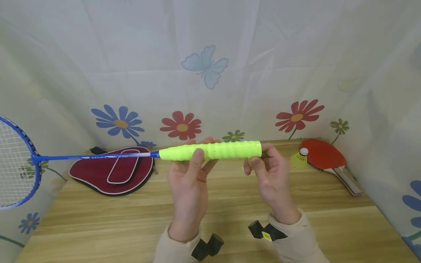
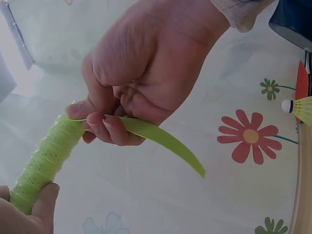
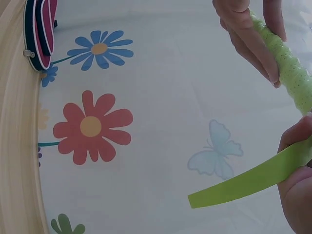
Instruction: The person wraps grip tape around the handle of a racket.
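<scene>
A blue badminton racket (image 1: 95, 156) is held level above the table, its strung head at the left partly cut off by the frame. Bright yellow-green grip tape (image 1: 227, 149) covers its handle in ridged, dotted turns. My left hand (image 1: 188, 182) holds the handle near the shaft, thumb in front and fingers behind. At the butt end, my right hand (image 1: 273, 175) pinches the tape between thumb and fingers. A loose tail of tape (image 2: 163, 141) hangs out past the right fingers in the left wrist view, and the same strip (image 3: 239, 186) shows in the right wrist view.
A dark red paddle case (image 1: 92, 171) lies on the wooden table (image 1: 227, 204) at the left. At the right are a red table tennis paddle (image 1: 323, 155), a yellow shuttlecock (image 1: 298, 160) and a white ball-like tip (image 1: 304, 151). A flowered curtain (image 1: 148, 73) hangs behind.
</scene>
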Available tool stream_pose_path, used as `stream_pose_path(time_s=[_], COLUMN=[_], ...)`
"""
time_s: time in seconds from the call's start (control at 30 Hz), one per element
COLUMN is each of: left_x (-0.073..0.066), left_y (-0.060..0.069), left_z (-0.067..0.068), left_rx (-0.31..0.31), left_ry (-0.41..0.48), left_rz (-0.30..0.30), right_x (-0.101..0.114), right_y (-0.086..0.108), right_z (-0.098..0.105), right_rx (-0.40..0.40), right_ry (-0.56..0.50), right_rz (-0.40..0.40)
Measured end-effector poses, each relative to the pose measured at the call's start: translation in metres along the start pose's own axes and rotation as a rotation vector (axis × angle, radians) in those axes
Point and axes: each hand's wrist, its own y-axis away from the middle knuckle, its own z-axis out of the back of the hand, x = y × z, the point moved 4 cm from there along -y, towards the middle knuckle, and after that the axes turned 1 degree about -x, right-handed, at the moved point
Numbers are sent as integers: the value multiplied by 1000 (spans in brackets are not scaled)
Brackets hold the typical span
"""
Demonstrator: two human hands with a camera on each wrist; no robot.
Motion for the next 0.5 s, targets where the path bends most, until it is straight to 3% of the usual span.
stream_pose_path(time_s=[0.17,0.33,0.5], left_x=[0,2,4], left_y=[0,0,0], left_z=[3,5,6], left_rx=[-51,-92,-127], left_ry=[-24,-16,-16], left_rz=[4,25,42], right_x=[-2,-3,-4], right_y=[0,-1,-1], right_z=[-2,-3,-2], right_rx=[-16,-21,-4], right_ry=[19,-37,-27], right_rz=[43,116,82])
